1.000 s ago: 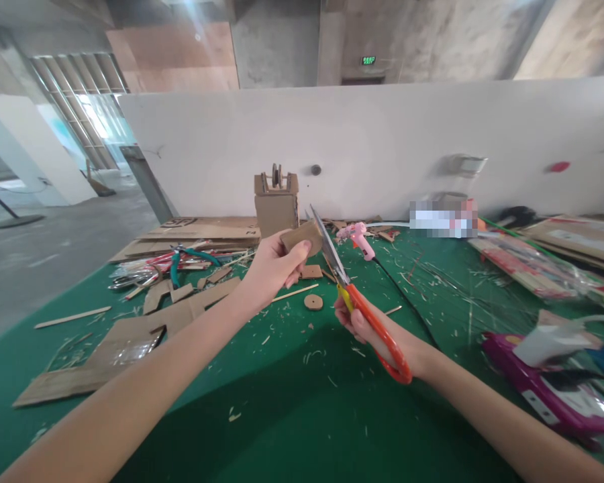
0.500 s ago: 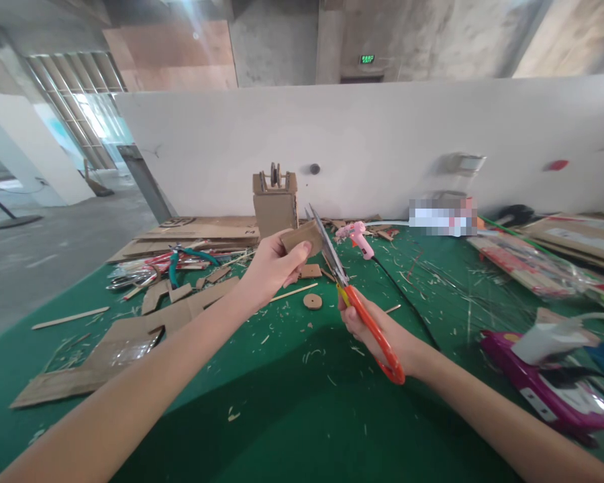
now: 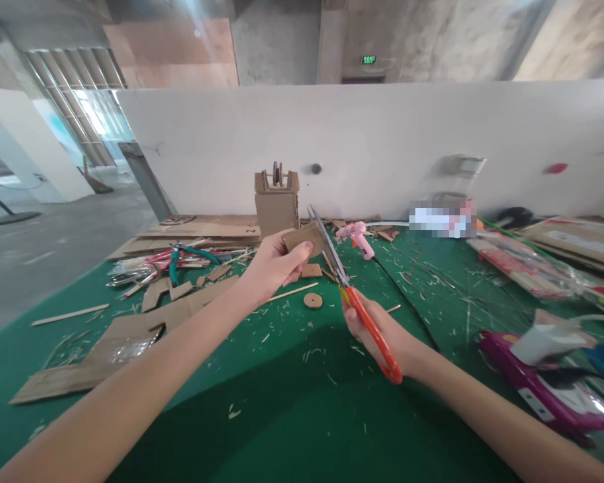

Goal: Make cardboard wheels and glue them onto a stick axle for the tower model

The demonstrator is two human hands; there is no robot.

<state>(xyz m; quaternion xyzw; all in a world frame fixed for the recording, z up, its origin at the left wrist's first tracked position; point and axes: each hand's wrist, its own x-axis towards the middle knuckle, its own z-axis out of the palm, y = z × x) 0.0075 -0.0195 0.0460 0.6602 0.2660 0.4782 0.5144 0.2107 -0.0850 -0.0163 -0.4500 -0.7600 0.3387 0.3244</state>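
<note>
The left hand pinches a cardboard piece against orange-handled scissors gripped in the right hand, with a holed cardboard disc lying between the hands.

A cardboard piece is held in the left hand above the table, with the scissors, gripped in the right hand, set at its right edge. Behind them, a cardboard box is placed before the panel, flanked by pliers at left and a glue gun at right. A disc is laid on the table between the hands, and a power strip is set far right.
</note>
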